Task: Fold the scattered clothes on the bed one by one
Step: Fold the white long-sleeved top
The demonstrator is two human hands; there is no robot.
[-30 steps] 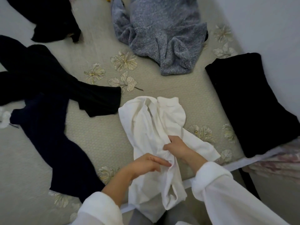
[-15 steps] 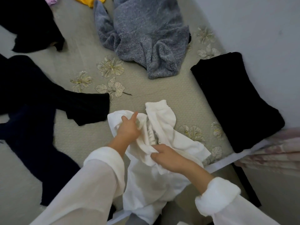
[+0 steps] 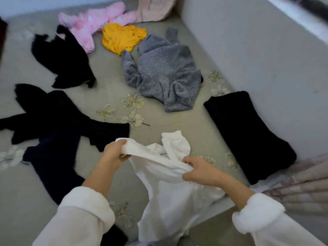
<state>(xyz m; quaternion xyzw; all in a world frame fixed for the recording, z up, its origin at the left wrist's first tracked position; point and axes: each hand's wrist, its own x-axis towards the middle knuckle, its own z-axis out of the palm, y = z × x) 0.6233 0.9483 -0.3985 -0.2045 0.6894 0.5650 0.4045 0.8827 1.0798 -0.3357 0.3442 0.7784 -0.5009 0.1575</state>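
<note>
A white garment [image 3: 165,192] hangs over the bed's near edge, bunched between both hands. My left hand [image 3: 113,153] grips its upper left edge and my right hand [image 3: 198,170] grips a fold on its right side, so a band of cloth stretches between them. One white sleeve or leg end [image 3: 175,143] lies on the bed just beyond. A folded black garment [image 3: 248,135] lies flat at the right by the wall.
On the beige flowered bedcover [image 3: 159,121] lie a grey sweater [image 3: 165,75], a yellow top [image 3: 122,38], a pink fluffy garment [image 3: 92,20], two black garments [image 3: 65,57] [image 3: 53,110] and a dark navy one [image 3: 53,166]. A grey wall [image 3: 248,50] bounds the right side.
Both hands have taken hold of the white garment's top edge and spread apart, lifting it. The view has tilted up, so more of the far bed shows.
</note>
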